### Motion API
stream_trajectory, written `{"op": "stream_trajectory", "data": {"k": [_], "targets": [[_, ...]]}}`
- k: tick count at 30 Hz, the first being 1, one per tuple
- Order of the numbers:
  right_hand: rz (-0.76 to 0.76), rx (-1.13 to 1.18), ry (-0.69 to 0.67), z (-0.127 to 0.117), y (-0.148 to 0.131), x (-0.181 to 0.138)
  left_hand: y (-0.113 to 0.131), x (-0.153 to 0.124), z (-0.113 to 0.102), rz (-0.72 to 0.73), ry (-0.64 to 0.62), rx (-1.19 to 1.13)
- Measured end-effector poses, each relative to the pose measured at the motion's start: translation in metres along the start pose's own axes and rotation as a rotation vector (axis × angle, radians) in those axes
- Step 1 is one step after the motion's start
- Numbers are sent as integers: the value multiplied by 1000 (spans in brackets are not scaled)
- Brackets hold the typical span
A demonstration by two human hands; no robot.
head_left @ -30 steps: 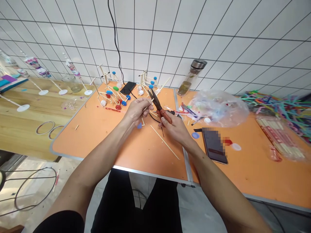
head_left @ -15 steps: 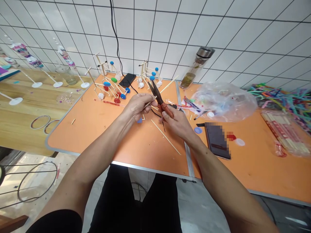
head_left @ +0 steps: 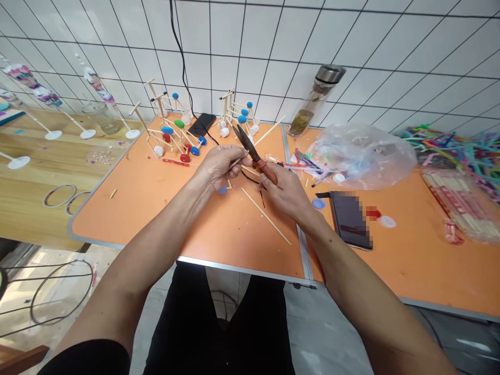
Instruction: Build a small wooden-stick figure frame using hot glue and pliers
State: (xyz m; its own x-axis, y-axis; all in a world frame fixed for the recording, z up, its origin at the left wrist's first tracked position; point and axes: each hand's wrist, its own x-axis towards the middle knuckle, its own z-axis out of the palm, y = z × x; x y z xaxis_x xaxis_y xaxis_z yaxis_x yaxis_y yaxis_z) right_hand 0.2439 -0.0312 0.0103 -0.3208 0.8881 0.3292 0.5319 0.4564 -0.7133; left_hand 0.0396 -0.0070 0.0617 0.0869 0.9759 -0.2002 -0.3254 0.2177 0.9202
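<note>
My right hand point(head_left: 287, 192) grips the red handles of long-nosed pliers point(head_left: 253, 155), whose dark jaws point up and away over the orange table point(head_left: 164, 208). My left hand point(head_left: 219, 165) is closed in a pinch on a thin wooden stick point(head_left: 236, 162) that reaches to the pliers' jaws. A longer wooden stick point(head_left: 265, 208) lies flat on the table just below both hands. A small blue cap point(head_left: 222, 190) sits under my left hand.
Stick-and-cap models point(head_left: 175, 135) and a black phone point(head_left: 202, 125) stand at the back. A second phone point(head_left: 349, 219), loose caps, a clear plastic bag point(head_left: 361, 156), a glass bottle point(head_left: 314, 99) and coloured straws point(head_left: 461, 148) lie right. A wooden bench point(head_left: 27, 198) with metal rings is left.
The view has shifted a little, and both hands with the pliers and stick have stayed together in the same grip.
</note>
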Motion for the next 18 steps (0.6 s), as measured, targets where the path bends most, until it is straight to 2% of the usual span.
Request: {"op": "stream_trajectory", "data": {"k": [7, 18], "targets": [[-50, -32, 12, -1, 3, 1, -9, 8, -7, 60, -34, 5], [-64, -90, 15, -2, 4, 0, -5, 5, -4, 16, -22, 15]]}}
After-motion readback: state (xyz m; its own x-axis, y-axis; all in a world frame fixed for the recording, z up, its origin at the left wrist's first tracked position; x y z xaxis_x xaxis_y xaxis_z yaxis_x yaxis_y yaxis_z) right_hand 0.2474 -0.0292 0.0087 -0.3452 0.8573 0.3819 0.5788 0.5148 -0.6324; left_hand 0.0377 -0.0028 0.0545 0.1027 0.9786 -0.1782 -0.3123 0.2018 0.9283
